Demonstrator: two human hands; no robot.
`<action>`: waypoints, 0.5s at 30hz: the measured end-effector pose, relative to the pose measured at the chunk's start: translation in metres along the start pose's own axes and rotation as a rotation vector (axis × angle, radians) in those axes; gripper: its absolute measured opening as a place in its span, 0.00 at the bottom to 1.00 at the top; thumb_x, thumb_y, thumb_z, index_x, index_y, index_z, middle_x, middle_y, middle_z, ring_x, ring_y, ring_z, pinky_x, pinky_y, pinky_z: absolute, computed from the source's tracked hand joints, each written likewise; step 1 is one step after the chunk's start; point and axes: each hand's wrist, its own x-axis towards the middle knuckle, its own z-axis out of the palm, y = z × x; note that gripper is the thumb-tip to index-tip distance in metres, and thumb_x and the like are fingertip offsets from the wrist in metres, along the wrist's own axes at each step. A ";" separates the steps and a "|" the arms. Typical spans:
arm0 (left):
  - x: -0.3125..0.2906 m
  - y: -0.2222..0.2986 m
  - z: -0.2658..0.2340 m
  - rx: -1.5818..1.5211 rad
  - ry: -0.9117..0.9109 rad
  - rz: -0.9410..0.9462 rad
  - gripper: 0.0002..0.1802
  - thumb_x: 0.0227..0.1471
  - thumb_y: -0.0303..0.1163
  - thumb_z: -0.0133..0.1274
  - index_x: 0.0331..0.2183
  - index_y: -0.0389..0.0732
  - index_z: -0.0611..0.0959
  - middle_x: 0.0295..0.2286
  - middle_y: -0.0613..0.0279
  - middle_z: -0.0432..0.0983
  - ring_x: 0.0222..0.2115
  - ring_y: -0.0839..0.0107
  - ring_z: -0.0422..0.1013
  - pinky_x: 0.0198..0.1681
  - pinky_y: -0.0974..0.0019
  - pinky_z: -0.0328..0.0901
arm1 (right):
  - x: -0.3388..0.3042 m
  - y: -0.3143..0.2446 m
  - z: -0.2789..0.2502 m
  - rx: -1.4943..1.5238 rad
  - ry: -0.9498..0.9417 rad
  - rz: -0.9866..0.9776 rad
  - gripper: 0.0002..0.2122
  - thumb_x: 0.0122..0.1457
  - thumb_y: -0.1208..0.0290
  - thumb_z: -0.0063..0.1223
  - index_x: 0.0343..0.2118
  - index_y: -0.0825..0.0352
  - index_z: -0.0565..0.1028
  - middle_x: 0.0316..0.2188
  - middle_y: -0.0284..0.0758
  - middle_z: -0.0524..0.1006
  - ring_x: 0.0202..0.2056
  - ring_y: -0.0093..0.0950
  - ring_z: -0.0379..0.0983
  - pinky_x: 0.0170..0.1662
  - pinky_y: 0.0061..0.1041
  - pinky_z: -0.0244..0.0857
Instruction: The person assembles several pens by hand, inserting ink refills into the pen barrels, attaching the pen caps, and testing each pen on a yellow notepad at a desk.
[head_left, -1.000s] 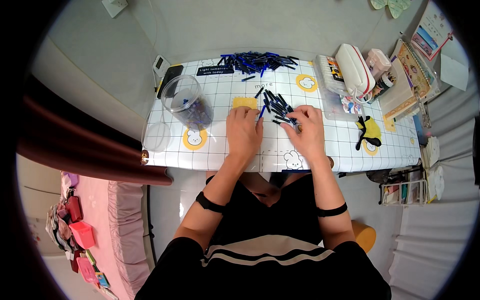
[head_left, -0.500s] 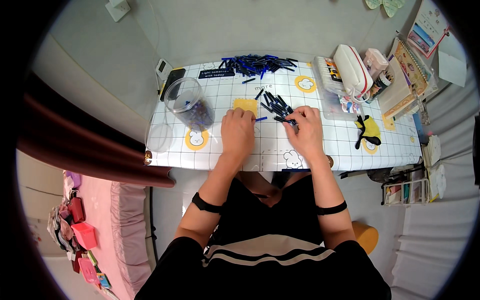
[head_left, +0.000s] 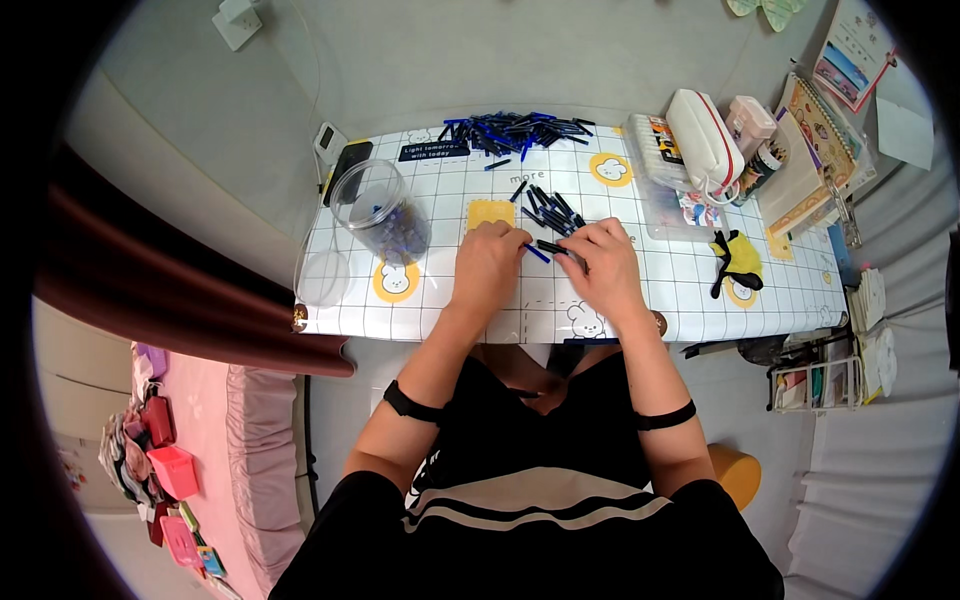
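My left hand (head_left: 487, 268) rests on the white checked table (head_left: 690, 290), its fingertips pinching a small blue pen part (head_left: 536, 252). My right hand (head_left: 603, 268) lies beside it, fingers closed on a black pen piece (head_left: 553, 247). Just beyond both hands is a small cluster of dark pen parts (head_left: 551, 208). A large pile of blue and black pen parts (head_left: 515, 131) lies at the table's far edge. A clear plastic jar (head_left: 382, 212) with blue pieces inside stands to the left of my left hand.
The jar's clear lid (head_left: 322, 277) lies at the table's left corner. A white pencil case (head_left: 704, 139), a clear box (head_left: 672, 190), notebooks (head_left: 815, 140) and a yellow-black toy (head_left: 737, 256) crowd the right side. A dark red rail (head_left: 180, 290) runs along the left.
Both hands have slid slightly toward me and closer together, drawing the blue and black pieces away from the small cluster.
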 end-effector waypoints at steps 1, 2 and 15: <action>0.000 0.000 0.001 0.004 0.009 0.007 0.05 0.32 0.23 0.48 0.21 0.40 0.74 0.19 0.61 0.66 0.24 0.63 0.62 0.27 0.66 0.57 | 0.000 0.000 0.000 0.033 -0.014 -0.019 0.07 0.34 0.74 0.53 0.21 0.65 0.72 0.19 0.29 0.67 0.26 0.29 0.59 0.30 0.22 0.57; -0.001 0.000 0.002 -0.009 0.025 0.000 0.06 0.32 0.23 0.48 0.22 0.40 0.74 0.18 0.61 0.66 0.24 0.63 0.62 0.27 0.66 0.57 | 0.000 0.000 0.000 0.049 -0.021 -0.028 0.07 0.34 0.74 0.53 0.21 0.65 0.72 0.18 0.29 0.67 0.26 0.29 0.60 0.30 0.22 0.57; -0.006 0.018 0.007 -0.099 0.012 0.016 0.10 0.32 0.24 0.49 0.26 0.39 0.74 0.25 0.58 0.64 0.25 0.64 0.62 0.29 0.67 0.58 | 0.002 -0.002 -0.001 -0.057 -0.019 0.029 0.07 0.37 0.78 0.49 0.25 0.66 0.71 0.24 0.31 0.65 0.29 0.29 0.58 0.32 0.23 0.56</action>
